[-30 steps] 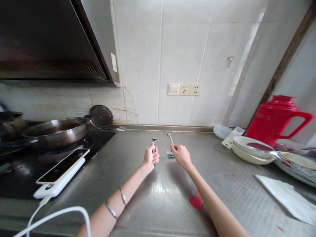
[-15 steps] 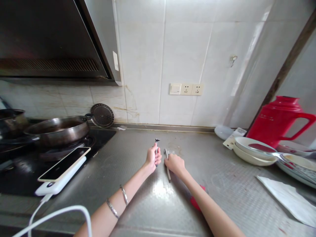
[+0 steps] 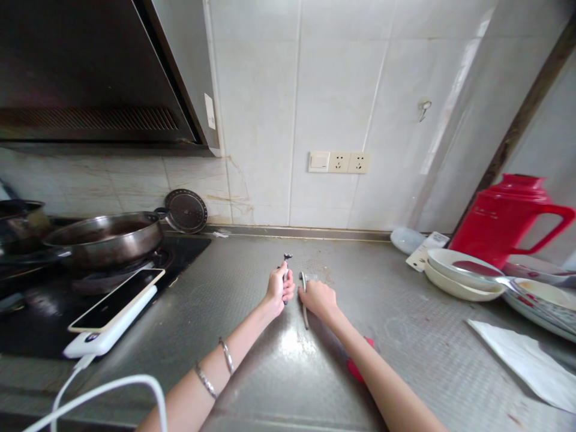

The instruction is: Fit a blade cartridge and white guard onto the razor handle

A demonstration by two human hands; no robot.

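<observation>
My left hand (image 3: pixel 281 285) is closed around the dark handle of a small T-headed tool that looks like a razor (image 3: pixel 288 257). Its head sticks up above my thumb. Just to the right, my right hand (image 3: pixel 318 298) grips a slim pale grey stick (image 3: pixel 305 318) with a dark upper end. The stick shows above and below my fingers; whether it touches the counter I cannot tell. Behind my right hand lies a small clear piece (image 3: pixel 311 278), partly hidden. A red object (image 3: pixel 355 371) shows beside my right forearm, which covers part of it.
The steel counter (image 3: pixel 252 384) has a stove with a pan (image 3: pixel 108 240) at left. A phone (image 3: pixel 117 300) lies on a white power bank with a cable. At right stand a red thermos (image 3: pixel 504 222), stacked bowls (image 3: pixel 463 291) and a white paper sheet (image 3: pixel 522 360).
The pale stick in my right hand has shifted slightly and stands a little straighter in the picture. My right hand has moved marginally left; my left hand keeps its hold.
</observation>
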